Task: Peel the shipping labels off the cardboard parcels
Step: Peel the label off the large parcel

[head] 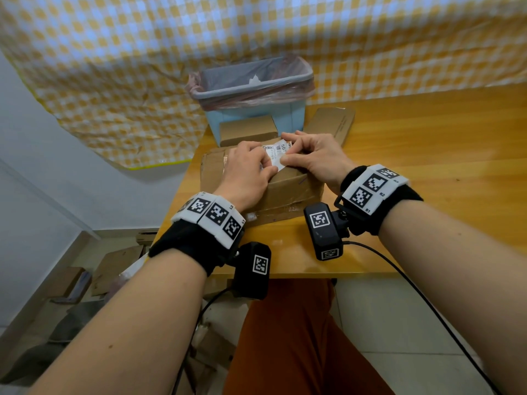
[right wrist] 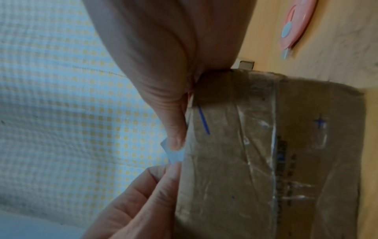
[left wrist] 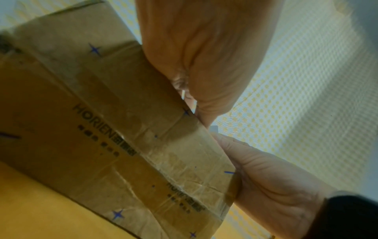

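Note:
A worn, taped cardboard parcel (head: 285, 189) lies on the wooden table (head: 427, 166) in front of me. On its top is a white shipping label (head: 279, 151) whose near corner is lifted off the cardboard. My left hand (head: 269, 165) has its fingers curled over the label's left side and pinches it. My right hand (head: 286, 155) pinches the label's right edge between thumb and forefinger. In the right wrist view a loose label corner (right wrist: 175, 155) sticks out at the box edge between my right thumb and the left fingers (right wrist: 163, 186). The left wrist view shows the parcel's taped side (left wrist: 122, 137).
A blue bin (head: 256, 112) with a pink liner stands behind the parcel at the table's far edge. A small carton (head: 248, 129) and a flat carton (head: 330, 124) lie beside the bin. More cartons (head: 114, 266) lie on the floor at the left.

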